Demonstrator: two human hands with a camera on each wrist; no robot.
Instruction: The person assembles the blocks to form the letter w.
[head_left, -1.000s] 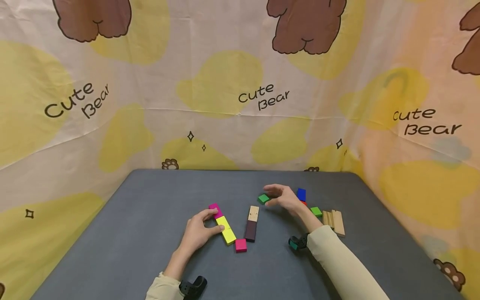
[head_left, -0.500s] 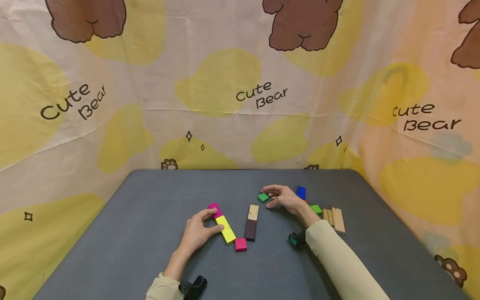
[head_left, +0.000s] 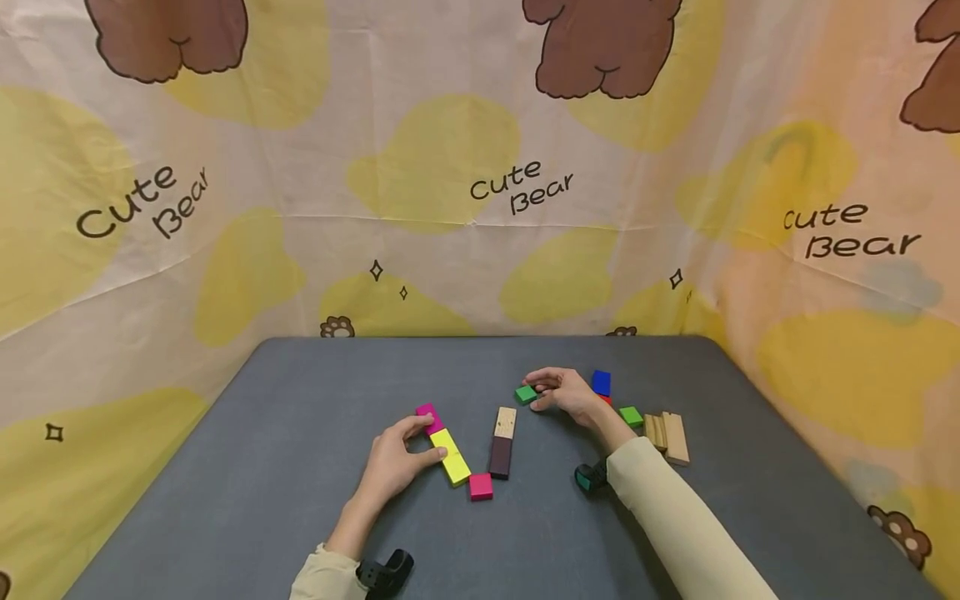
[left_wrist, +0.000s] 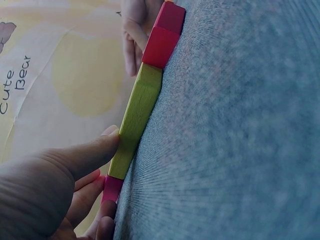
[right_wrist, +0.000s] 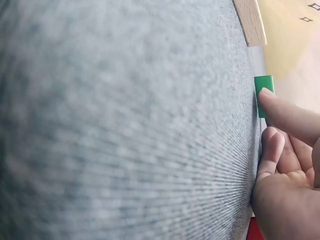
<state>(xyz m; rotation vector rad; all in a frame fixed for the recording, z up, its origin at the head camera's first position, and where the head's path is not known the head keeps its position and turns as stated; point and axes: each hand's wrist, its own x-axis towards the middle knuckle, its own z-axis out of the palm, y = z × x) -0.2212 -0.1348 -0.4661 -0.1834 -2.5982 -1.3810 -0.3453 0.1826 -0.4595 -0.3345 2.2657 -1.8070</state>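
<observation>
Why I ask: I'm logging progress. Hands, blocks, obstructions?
Left hand touching yellow block, far pink block. Right hand touching leftmost green block. Nothing seen in the way.

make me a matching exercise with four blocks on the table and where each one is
1. yellow block
2. dark brown block
3. blue block
4. leftmost green block

A. next to a partly hidden red block
B. at the thumb of the right hand
C. at the thumb of the left hand
D. end to end with the speckled pale block

Pairs: 1-C, 2-D, 3-A, 4-B
</observation>
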